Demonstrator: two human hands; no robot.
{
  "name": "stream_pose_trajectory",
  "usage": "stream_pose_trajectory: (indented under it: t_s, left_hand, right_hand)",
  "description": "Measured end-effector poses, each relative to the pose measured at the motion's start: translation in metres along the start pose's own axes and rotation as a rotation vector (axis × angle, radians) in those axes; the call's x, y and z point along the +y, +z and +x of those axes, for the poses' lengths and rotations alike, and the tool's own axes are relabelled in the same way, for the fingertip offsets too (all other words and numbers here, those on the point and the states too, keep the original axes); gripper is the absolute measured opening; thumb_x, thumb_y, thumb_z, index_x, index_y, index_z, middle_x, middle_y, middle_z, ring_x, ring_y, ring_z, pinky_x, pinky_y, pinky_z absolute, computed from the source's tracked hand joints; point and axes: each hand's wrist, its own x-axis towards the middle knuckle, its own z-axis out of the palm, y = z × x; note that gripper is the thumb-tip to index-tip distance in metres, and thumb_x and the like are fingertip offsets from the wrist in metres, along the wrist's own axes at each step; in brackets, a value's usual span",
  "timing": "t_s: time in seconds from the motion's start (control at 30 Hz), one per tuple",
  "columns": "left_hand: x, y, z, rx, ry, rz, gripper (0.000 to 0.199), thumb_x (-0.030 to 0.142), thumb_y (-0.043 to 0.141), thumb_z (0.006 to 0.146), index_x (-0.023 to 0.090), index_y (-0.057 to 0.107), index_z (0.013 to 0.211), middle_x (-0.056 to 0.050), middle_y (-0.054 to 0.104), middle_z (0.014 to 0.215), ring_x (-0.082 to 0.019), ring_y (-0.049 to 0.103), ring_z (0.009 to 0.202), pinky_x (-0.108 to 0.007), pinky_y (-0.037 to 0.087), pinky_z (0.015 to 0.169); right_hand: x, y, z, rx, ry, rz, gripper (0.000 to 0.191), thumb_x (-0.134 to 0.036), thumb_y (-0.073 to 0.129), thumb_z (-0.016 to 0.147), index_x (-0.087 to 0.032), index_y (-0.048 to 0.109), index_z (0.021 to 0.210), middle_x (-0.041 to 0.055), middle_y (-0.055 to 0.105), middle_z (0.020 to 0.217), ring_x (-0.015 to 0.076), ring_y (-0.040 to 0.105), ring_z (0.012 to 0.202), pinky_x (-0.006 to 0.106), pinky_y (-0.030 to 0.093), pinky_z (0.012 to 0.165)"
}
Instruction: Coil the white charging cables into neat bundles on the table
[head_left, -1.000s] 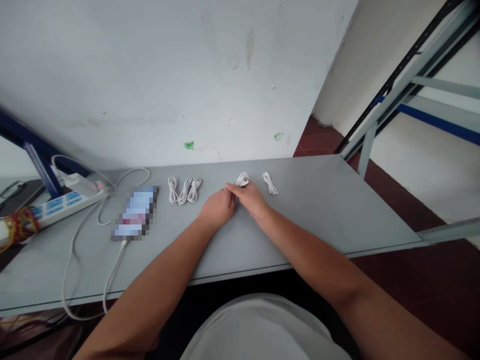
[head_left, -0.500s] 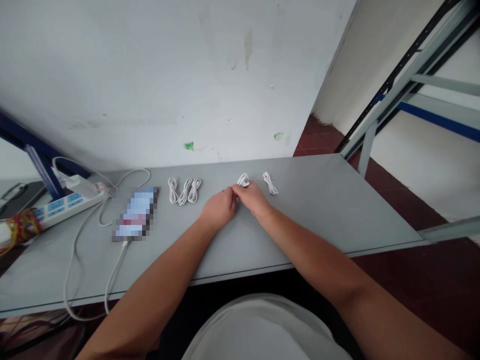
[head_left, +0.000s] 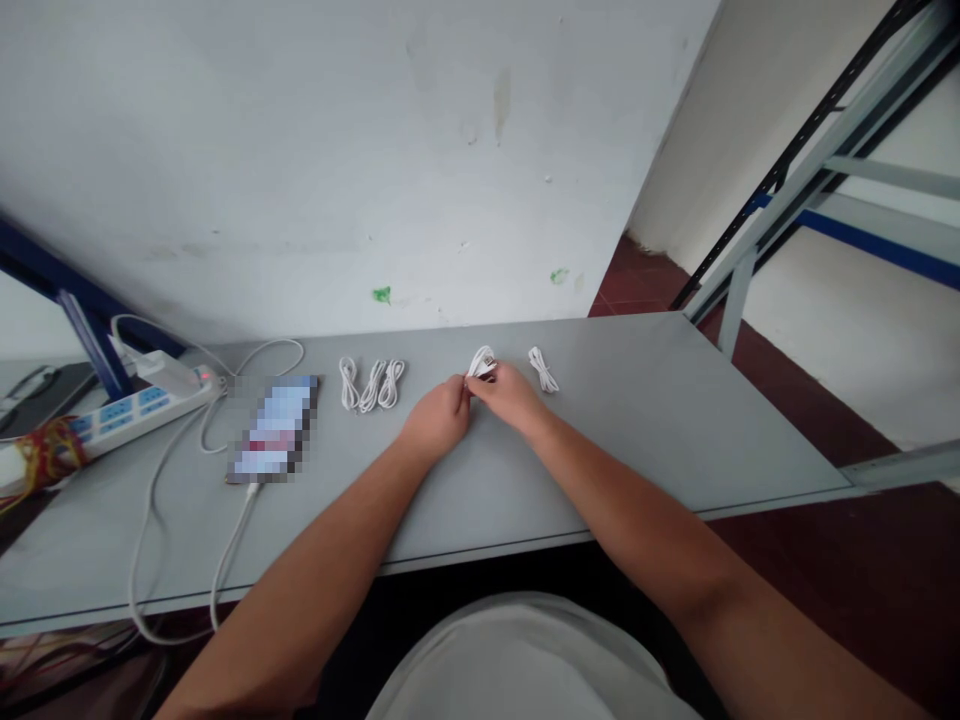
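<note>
A coiled white USB cable is held between my two hands over the middle of the grey table. Its metal plug shows by the right fingers, while the lower part of the coil is hidden. My left hand is closed on the near left side of the bundle. From the right, my right hand pinches it, fingertips meeting those of the left. Three bundled white cables lie left of my hands. Another bundled white cable rests just beyond my right hand, to the right.
A phone with a blurred screen lies at the left, a white charging cord running from it over the front edge. Behind it sit a power strip and a white charger. A wall borders the table's back; metal shelving stands right.
More of the coil and its metal plug shows above my fingers now. The right fingers have shifted slightly on it; the other cables stay put while the view moves a little.
</note>
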Motion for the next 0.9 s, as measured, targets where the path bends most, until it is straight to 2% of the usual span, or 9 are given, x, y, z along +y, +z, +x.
stream_pose_trajectory:
  t_s: [0.3, 0.47, 0.67, 0.8, 0.9]
  left_hand:
    - [-0.002, 0.0037, 0.0022, 0.043, -0.041, -0.081, 0.026, 0.033, 0.03, 0.097, 0.019, 0.051, 0.087, -0.009, 0.062, 0.081, -0.023, 0.057, 0.076, -0.033, 0.035, 0.063]
    - [-0.0028, 0.0041, 0.0021, 0.056, -0.05, -0.065, 0.026, 0.035, 0.03, 0.097, 0.02, 0.048, 0.087, -0.007, 0.06, 0.078, -0.022, 0.056, 0.073, -0.031, 0.032, 0.061]
    - [-0.0052, 0.0057, 0.003, 0.053, -0.058, -0.037, 0.028, 0.039, 0.028, 0.098, 0.021, 0.048, 0.089, -0.007, 0.06, 0.078, -0.022, 0.055, 0.072, -0.031, 0.029, 0.059]
    - [-0.0052, 0.0063, 0.0024, 0.053, -0.063, -0.055, 0.029, 0.039, 0.03, 0.097, 0.02, 0.051, 0.092, -0.008, 0.061, 0.078, -0.022, 0.057, 0.073, -0.032, 0.033, 0.061]
    - [-0.0064, 0.0052, 0.0032, 0.074, -0.056, -0.162, 0.029, 0.039, 0.033, 0.097, 0.02, 0.055, 0.099, -0.008, 0.064, 0.087, -0.023, 0.059, 0.082, -0.034, 0.04, 0.07]
  right_hand:
    - [-0.0003, -0.0029, -0.0002, 0.011, -0.099, -0.075, 0.021, -0.034, 0.056, 0.083, -0.017, 0.066, 0.08, 0.0047, 0.07, 0.078, 0.0149, 0.061, 0.07, 0.024, 0.041, 0.064]
    - [-0.0038, -0.0025, -0.0012, 0.038, -0.073, -0.104, 0.02, -0.034, 0.058, 0.084, -0.017, 0.068, 0.083, 0.0064, 0.072, 0.082, 0.0167, 0.064, 0.075, 0.025, 0.042, 0.066]
    - [-0.0096, -0.0067, -0.0048, 0.024, -0.039, -0.122, 0.022, -0.035, 0.058, 0.085, -0.018, 0.069, 0.077, 0.0048, 0.071, 0.075, 0.0152, 0.063, 0.07, 0.024, 0.039, 0.063]
    - [-0.0091, -0.0088, -0.004, 0.012, -0.047, -0.17, 0.022, -0.034, 0.058, 0.085, -0.017, 0.069, 0.076, 0.005, 0.07, 0.074, 0.0154, 0.062, 0.071, 0.024, 0.037, 0.061]
    - [-0.0078, -0.0093, -0.0019, 0.017, -0.081, -0.197, 0.021, -0.033, 0.058, 0.086, -0.017, 0.069, 0.078, 0.0062, 0.071, 0.077, 0.0162, 0.063, 0.074, 0.024, 0.037, 0.062]
